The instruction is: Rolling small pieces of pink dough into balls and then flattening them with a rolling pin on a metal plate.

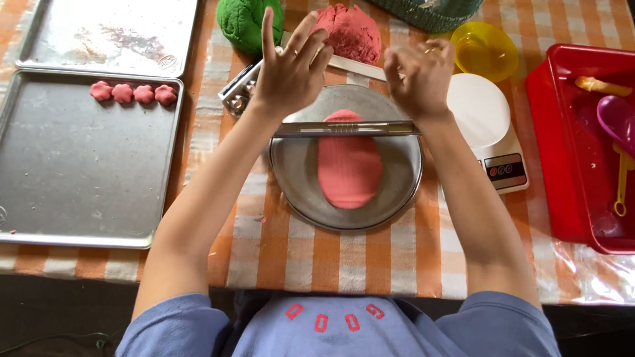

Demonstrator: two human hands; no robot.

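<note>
From the head view, your left hand (291, 69) lies flat with fingers spread, its heel pressing one end of the metal rolling pin (345, 127). Your right hand (418, 76), fingers loosely curled, presses the other end; neither hand grips it. The pin lies across the far end of the pink dough sheet (349, 168) on the round metal plate (405, 178). A kitchen scale (489, 132) stands just beside your right wrist.

Pink dough (348, 168) — orange-checked cloth (344, 261) — green lump (241, 23).
</note>
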